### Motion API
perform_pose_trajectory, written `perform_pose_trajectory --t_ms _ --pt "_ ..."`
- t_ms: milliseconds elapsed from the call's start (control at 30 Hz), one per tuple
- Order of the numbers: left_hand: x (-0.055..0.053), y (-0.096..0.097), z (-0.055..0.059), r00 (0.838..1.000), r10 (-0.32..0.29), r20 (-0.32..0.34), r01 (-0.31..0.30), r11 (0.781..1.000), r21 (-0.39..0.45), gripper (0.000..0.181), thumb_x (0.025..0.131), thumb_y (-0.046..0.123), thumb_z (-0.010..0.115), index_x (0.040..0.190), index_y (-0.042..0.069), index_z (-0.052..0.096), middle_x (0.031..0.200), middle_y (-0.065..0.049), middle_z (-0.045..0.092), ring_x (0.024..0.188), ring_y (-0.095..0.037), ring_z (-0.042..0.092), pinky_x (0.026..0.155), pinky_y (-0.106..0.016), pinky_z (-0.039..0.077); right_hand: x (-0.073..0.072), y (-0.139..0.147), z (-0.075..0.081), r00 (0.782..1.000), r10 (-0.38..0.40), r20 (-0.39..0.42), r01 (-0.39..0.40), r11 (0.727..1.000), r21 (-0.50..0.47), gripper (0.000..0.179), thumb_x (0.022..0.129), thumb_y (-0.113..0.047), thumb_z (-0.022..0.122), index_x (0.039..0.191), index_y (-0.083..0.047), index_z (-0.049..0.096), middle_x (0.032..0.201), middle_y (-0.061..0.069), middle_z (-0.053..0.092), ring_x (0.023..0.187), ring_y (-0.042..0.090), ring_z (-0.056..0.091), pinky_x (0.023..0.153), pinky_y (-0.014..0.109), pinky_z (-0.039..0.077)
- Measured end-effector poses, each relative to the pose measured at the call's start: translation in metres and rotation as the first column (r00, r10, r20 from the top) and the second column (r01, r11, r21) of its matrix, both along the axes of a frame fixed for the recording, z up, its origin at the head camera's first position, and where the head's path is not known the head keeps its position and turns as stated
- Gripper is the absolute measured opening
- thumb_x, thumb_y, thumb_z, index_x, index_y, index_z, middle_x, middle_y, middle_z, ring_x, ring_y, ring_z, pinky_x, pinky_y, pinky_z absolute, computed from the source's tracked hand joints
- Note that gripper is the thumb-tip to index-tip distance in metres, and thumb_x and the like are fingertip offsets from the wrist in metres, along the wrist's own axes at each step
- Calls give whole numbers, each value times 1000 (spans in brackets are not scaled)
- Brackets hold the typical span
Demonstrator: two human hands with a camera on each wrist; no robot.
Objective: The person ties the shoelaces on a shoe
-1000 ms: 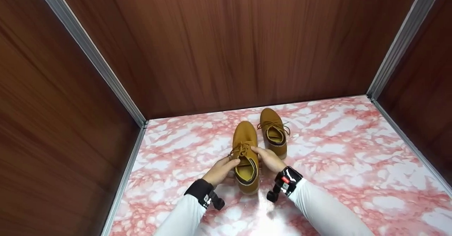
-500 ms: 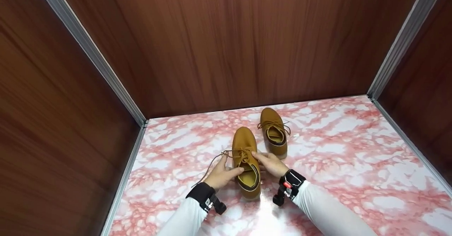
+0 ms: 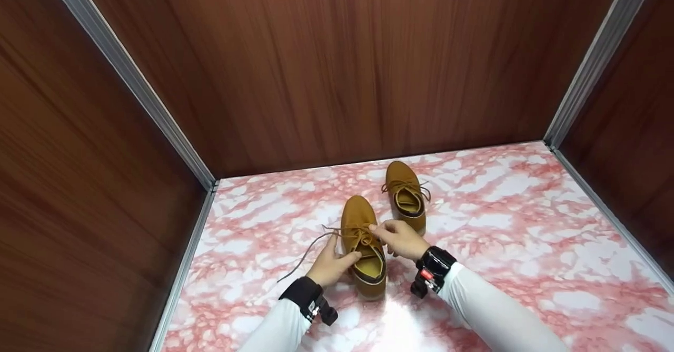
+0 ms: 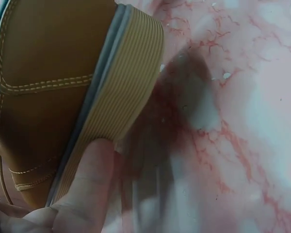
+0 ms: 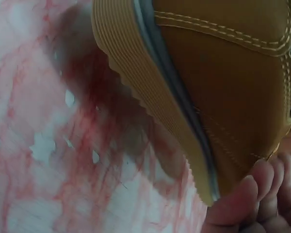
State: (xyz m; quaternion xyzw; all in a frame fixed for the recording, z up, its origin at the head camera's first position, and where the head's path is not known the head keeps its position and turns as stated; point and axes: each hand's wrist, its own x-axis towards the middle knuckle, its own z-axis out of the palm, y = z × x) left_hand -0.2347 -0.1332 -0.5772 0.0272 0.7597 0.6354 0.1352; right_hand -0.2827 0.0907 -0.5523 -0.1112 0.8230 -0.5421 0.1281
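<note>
A tan lace-up shoe (image 3: pixel 359 211) points toward the back wall, its heel nearest me. My left hand (image 3: pixel 327 266) holds its left side, thumb at the opening; in the left wrist view a finger (image 4: pixel 93 170) lies against the ridged sole. A loose shoelace (image 3: pixel 308 250) trails from the knot out to the left. On the other side, my right hand (image 3: pixel 403 240) has curled fingers and pinches the lacing beside the knot. The right wrist view shows those fingertips at the shoe's upper (image 5: pixel 223 73), but the exact bit of lace is hidden.
The matching shoe (image 3: pixel 403 175), laces tied, stands just behind to the right. Brown wood-grain panels (image 3: pixel 316 78) with grey metal corner strips (image 3: pixel 131 72) enclose the back and sides of the pink-and-white marbled surface (image 3: pixel 500 225).
The shoe has come slightly toward me. A lace end has come out to the left, and its far end has dropped away from my left hand. My right fingers have curled in at the laces.
</note>
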Motion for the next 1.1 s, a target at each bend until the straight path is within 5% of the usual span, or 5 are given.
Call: perform_pose_trajectory --t_ms 167,367,633,867,1100 --pt "2 1 -2 1000 -14 -11 13 997 -76 77 95 33 74 159 18 33 141 -34 57 97 -34 76 71 -52 65 -1 -7 -1 997 74 -29 -72 996 52 34 101 -39 67 82 -12 63 70 -6 54 58 8 49 53 22 42" --pt "6 -1 -7 998 -47 -44 38 981 -191 73 95 37 73 155 15 37 142 -28 59 116 -34 69 91 -46 62 -1 -11 -5 991 100 -92 -97 995 37 21 99 -21 70 84 -6 65 72 -7 57 64 7 51 58 20 43" --pt "6 -2 -7 999 -37 -34 26 962 -273 69 95 46 71 150 13 44 143 -24 61 131 -37 59 110 -53 50 -1 -8 9 996 28 -82 -38 992 -122 19 99 -18 69 91 -1 63 69 -5 55 57 9 52 53 20 44" --pt "8 1 -5 1000 -21 -10 16 937 -349 77 94 54 68 154 12 43 142 -25 62 131 -38 61 111 -55 49 1 6 25 998 -7 -55 -7 966 -258 19 101 -16 68 92 -1 63 72 -7 61 59 10 56 57 22 50" --pt "9 2 -4 999 -19 -39 1 908 -419 63 98 51 62 146 12 53 135 -21 67 128 -38 63 111 -56 49 6 20 41 999 -42 -2 38 923 -384 11 102 -11 64 93 -6 61 73 -5 60 60 7 56 59 20 50"
